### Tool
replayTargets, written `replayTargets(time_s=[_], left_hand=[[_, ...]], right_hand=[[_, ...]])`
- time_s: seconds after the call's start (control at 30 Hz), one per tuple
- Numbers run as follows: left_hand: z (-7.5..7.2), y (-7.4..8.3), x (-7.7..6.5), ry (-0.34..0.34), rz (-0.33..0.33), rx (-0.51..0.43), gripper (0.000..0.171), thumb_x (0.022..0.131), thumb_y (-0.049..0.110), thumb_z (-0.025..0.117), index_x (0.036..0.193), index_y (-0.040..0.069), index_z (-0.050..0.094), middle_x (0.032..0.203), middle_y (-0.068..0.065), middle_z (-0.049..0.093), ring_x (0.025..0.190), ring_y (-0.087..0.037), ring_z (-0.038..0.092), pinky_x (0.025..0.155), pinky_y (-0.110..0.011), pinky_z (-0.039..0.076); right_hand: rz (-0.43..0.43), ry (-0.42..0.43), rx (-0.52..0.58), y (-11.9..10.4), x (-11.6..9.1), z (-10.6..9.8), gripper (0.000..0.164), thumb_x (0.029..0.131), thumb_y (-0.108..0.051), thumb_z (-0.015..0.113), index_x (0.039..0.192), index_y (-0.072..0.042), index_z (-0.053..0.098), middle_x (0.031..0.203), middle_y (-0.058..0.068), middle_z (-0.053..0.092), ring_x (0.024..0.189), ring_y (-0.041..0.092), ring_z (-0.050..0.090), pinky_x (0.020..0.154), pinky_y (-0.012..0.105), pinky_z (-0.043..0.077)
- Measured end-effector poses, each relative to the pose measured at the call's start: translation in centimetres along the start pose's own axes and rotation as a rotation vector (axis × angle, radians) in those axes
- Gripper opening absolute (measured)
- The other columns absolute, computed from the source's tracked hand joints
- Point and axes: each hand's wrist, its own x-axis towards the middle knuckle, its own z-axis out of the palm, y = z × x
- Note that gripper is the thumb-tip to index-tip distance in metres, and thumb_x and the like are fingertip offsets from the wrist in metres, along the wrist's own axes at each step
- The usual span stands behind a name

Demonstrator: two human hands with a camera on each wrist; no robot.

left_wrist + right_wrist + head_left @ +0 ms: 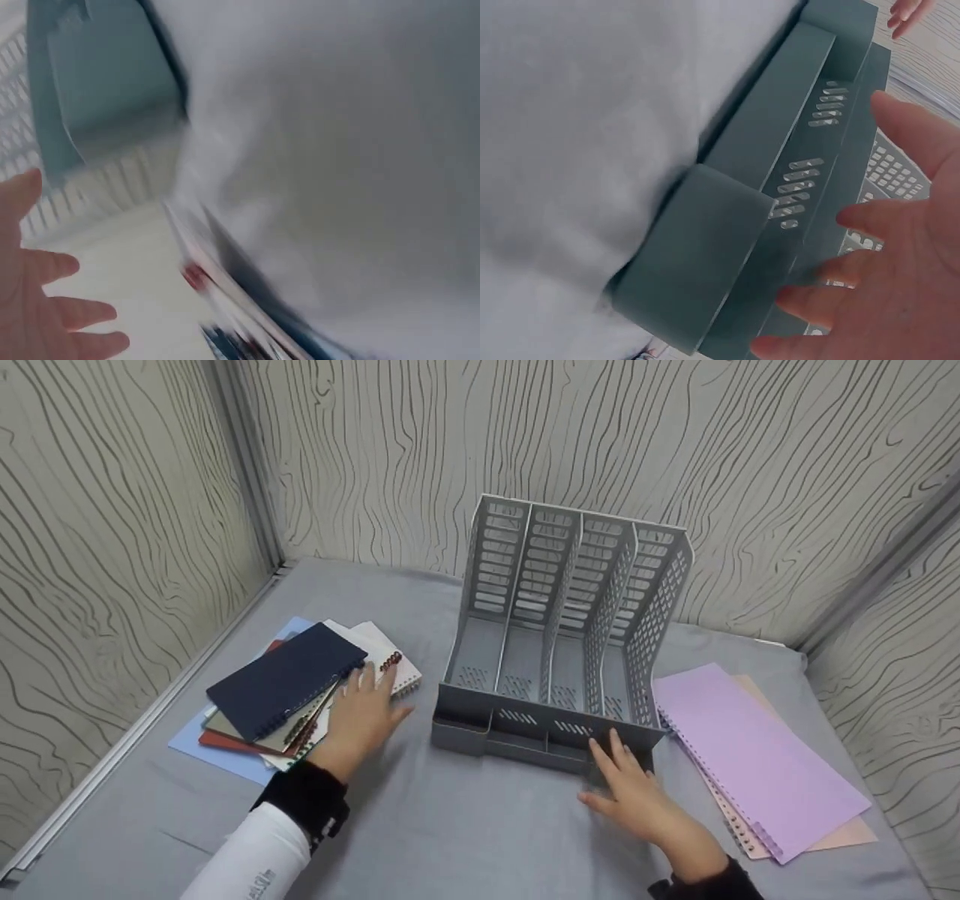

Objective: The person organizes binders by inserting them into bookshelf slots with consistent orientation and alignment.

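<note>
A grey desktop file rack [525, 660] with several upright slots and a low front tray stands at the middle back of the table. My right hand [634, 799], fingers spread, is at the right end of its front edge; the right wrist view shows that hand [885, 262] over the rack's front panel [780, 247]. To the left, my left hand [364, 720] has its fingers extended over the right side of a fanned pile of spiral notebooks, a dark blue notebook [281, 679] on top. Neither hand grips anything.
Right of the rack, a purple spiral notebook [757, 765] lies on a peach notebook [844, 834]. Under the left pile a light blue notebook [225, 757] sticks out. Wood-patterned panels [375, 450] enclose the grey-covered table [465, 832] on the back and both sides.
</note>
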Motion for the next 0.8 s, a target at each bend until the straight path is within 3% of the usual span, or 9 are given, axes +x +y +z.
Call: replayTargets(time_s=[0.13, 0.3, 0.4, 0.57, 0.67, 0.8], left_hand=[[0.0, -3.4, 0.8, 0.005, -0.116, -0.018, 0.070, 0.081, 0.048, 0.046, 0.133, 0.008, 0.025, 0.130, -0.029, 0.022, 0.116, -0.047, 0.020, 0.087, -0.057, 0.024], [0.7, -6.8, 1.1, -0.071, -0.264, -0.033, 0.072, 0.082, 0.043, 0.046, 0.133, 0.001, 0.017, 0.128, -0.037, 0.014, 0.114, -0.052, 0.012, 0.087, -0.059, 0.020], [1.3, -8.0, 1.0, -0.127, -0.312, -0.050, 0.073, 0.083, 0.041, 0.044, 0.133, -0.003, 0.014, 0.127, -0.039, 0.008, 0.114, -0.053, 0.008, 0.088, -0.059, 0.018], [1.8, -9.1, 0.7, -0.164, -0.350, -0.063, 0.068, 0.087, 0.034, 0.040, 0.130, -0.010, 0.014, 0.124, -0.043, 0.009, 0.113, -0.054, 0.011, 0.086, -0.060, 0.021], [1.9, -9.3, 0.6, -0.170, -0.360, -0.036, 0.062, 0.088, 0.031, 0.039, 0.128, -0.012, 0.018, 0.122, -0.043, 0.016, 0.110, -0.054, 0.018, 0.083, -0.059, 0.025], [1.9, -9.2, 0.7, -0.160, -0.355, 0.001, 0.058, 0.088, 0.030, 0.039, 0.126, -0.011, 0.025, 0.118, -0.043, 0.025, 0.105, -0.053, 0.028, 0.078, -0.058, 0.031]], right_hand=[[0.018, -0.046, -0.024, 0.4, 0.1, 0.9, 0.077, 0.077, -0.039, 0.057, 0.134, -0.003, 0.020, 0.135, 0.026, 0.012, 0.120, 0.042, 0.015, 0.087, 0.062, 0.011], [-0.001, -0.056, -0.041, 0.5, 0.8, 1.5, 0.077, 0.077, -0.038, 0.057, 0.132, 0.003, 0.021, 0.131, 0.027, 0.023, 0.119, 0.041, 0.020, 0.090, 0.059, 0.012], [0.004, -0.053, -0.016, 0.5, 1.2, 1.7, 0.075, 0.077, -0.036, 0.058, 0.132, 0.003, 0.023, 0.128, 0.025, 0.031, 0.116, 0.040, 0.027, 0.091, 0.057, 0.015], [-0.006, -0.030, 0.017, 0.4, 1.7, 1.5, 0.068, 0.080, -0.035, 0.055, 0.132, -0.004, 0.025, 0.122, 0.023, 0.040, 0.110, 0.038, 0.037, 0.089, 0.055, 0.022], [-0.029, 0.099, 0.050, 0.7, 1.7, 0.9, 0.057, 0.081, -0.032, 0.054, 0.128, -0.005, 0.036, 0.116, 0.020, 0.047, 0.105, 0.035, 0.043, 0.086, 0.051, 0.030], [-0.108, 0.467, 0.021, 1.8, 2.2, -0.2, 0.037, 0.078, -0.022, 0.059, 0.110, -0.004, 0.053, 0.102, 0.013, 0.053, 0.091, 0.030, 0.050, 0.077, 0.046, 0.038]])
